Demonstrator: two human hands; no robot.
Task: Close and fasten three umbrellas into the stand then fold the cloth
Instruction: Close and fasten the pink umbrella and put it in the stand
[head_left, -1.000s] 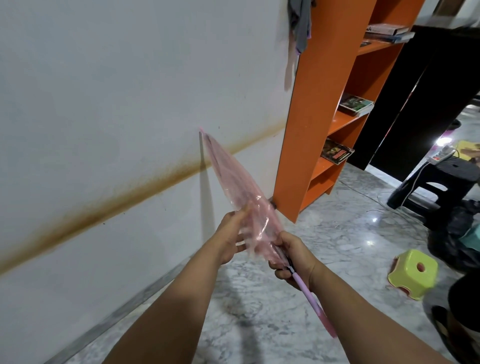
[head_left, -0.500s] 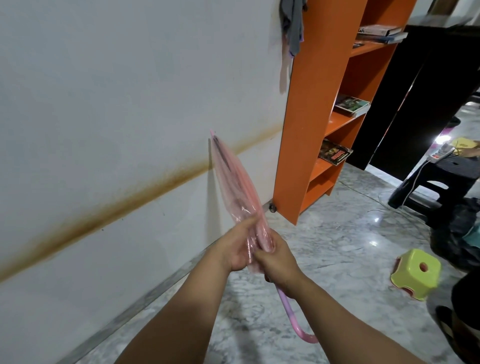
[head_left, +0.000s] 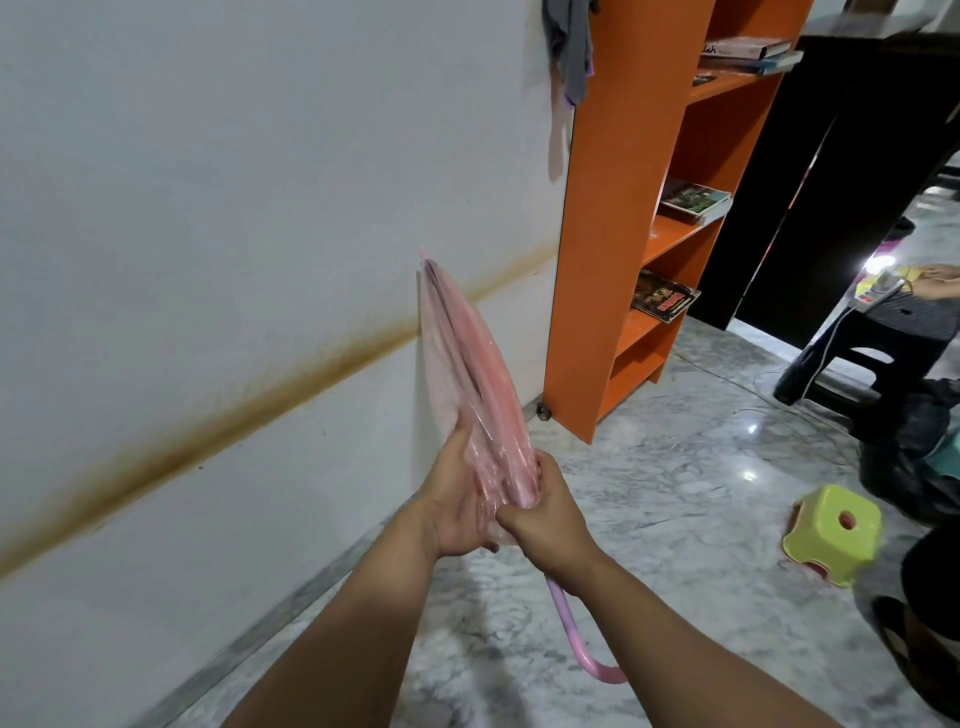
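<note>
Both forearms are bare to the frame edge, with no sleeves or jewellery on the left hand (head_left: 457, 499) or right hand (head_left: 545, 514).

One umbrella (head_left: 470, 384), two hands (left (head_left: 460, 501), right (head_left: 545, 512)), two stools (green (head_left: 834, 532), black (head_left: 878, 343))

A lived-in room of a home, seen from above the floor: polished grey-veined marble tiles (head_left: 649, 519) meet a white plastered wall (head_left: 234, 182) marked by a long brown stain (head_left: 249, 410); an orange open bookshelf (head_left: 623, 234) stands against it, books (head_left: 693, 199) lying flat on its shelves; a grey cloth (head_left: 571, 47) hangs beside its top; a small lime-green plastic stool (head_left: 831, 535) and a black plastic stool (head_left: 872, 348) carrying a power strip sit on the floor nearby.
</note>
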